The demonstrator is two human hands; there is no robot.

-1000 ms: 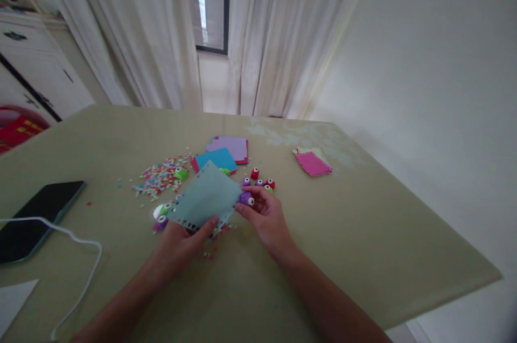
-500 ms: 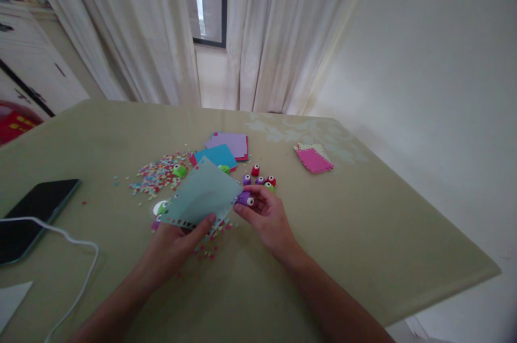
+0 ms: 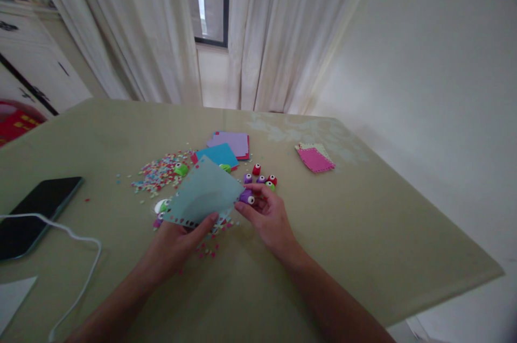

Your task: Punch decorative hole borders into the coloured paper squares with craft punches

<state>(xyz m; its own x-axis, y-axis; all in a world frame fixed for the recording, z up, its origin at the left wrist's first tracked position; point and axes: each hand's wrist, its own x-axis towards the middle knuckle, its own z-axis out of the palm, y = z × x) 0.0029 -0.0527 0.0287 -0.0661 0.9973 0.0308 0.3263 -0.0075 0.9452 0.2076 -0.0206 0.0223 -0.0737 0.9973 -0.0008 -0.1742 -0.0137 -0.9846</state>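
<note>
My left hand (image 3: 183, 240) pinches a pale blue-green sheet of paper (image 3: 208, 189) by its lower edge, thumb on top. Small punched holes run along the sheet's lower and upper-left edges. Between the thumb and fingers of my right hand (image 3: 269, 219) is a small purple paper punch (image 3: 247, 197) with a round white eye, at the right corner of the sheet. Whether the paper sits inside its slot is hidden. Just beyond that hand stand several more small punches, among them a red punch (image 3: 257, 169). Behind the sheet is a green punch (image 3: 181, 169).
Colourful confetti (image 3: 161, 173) lies heaped on the left of the table (image 3: 351, 235), with more below the sheet. Blue paper (image 3: 220, 154) and purple paper (image 3: 234, 142) lie behind; pink paper (image 3: 315, 160) lies to the right. A phone (image 3: 38, 214) and white cable (image 3: 86, 238) are at left.
Both hands keep their hold on the sheet and the punch, almost in place. The whole view has shifted slightly.
</note>
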